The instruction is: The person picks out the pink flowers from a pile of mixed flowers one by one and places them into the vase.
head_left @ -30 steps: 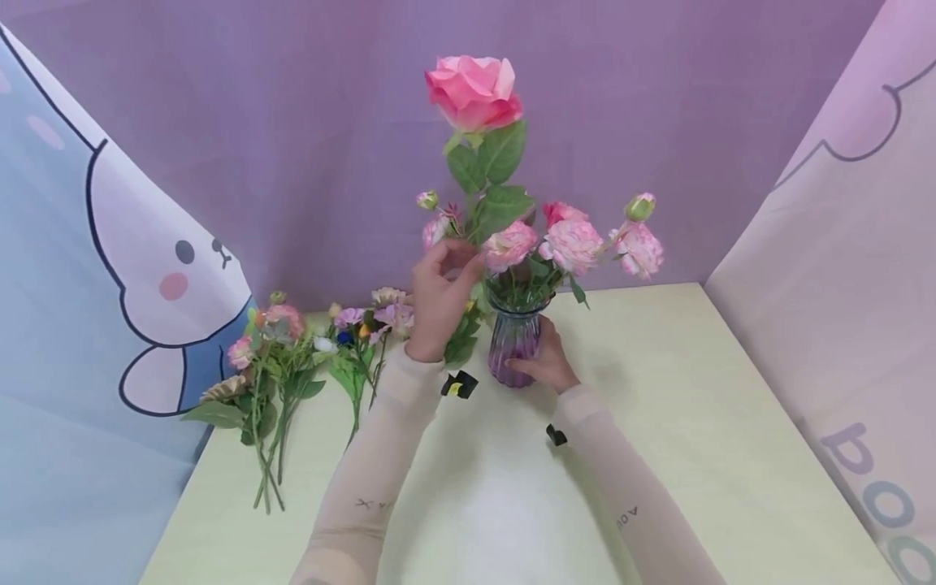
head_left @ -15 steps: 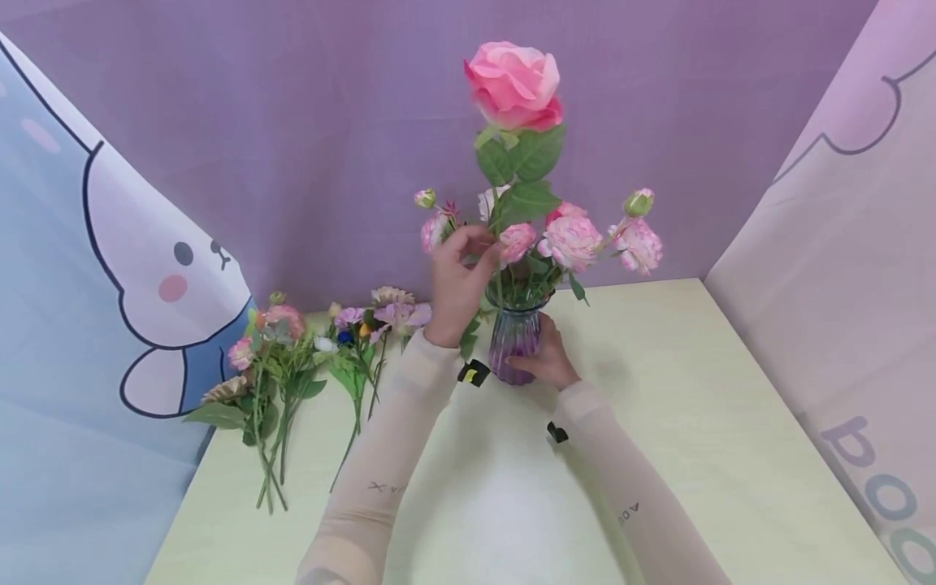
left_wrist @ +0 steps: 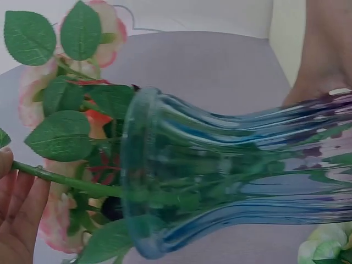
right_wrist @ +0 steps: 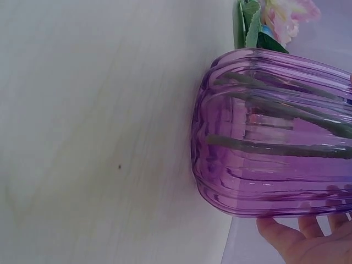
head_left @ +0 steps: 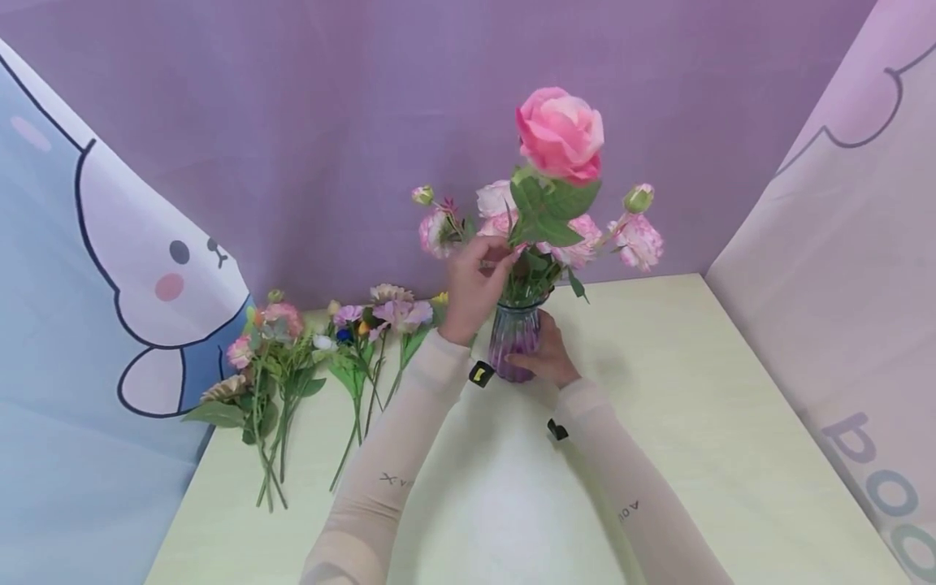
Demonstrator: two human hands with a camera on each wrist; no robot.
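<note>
A large pink rose (head_left: 561,134) stands above the ribbed glass vase (head_left: 514,337), blue at the mouth and purple at the base. With thumb and fingertips my left hand (head_left: 474,286) pinches the rose's green stem (left_wrist: 71,180). In the left wrist view, the stem's lower part reaches past the vase rim (left_wrist: 137,181) into the glass. My right hand (head_left: 552,355) grips the lower vase from the right, its fingers (right_wrist: 280,234) against the glass. Pale pink flowers (head_left: 639,244) fan out from the mouth. Several stems (right_wrist: 275,147) show through the purple base, which stands on the table.
On the table (head_left: 658,406), a bunch of peach and pink flowers (head_left: 281,349) lies at the left. Beside it lie purple, white and yellow flowers (head_left: 398,315), partly behind my left forearm. A purple backdrop (head_left: 329,162) rises behind, with printed cloth (head_left: 66,325) on both sides.
My left hand has moved right, nearer the vase mouth. The rose has shifted right and then dropped lower, now in front of some vase flowers. My right hand and the vase stay nearly in place.
</note>
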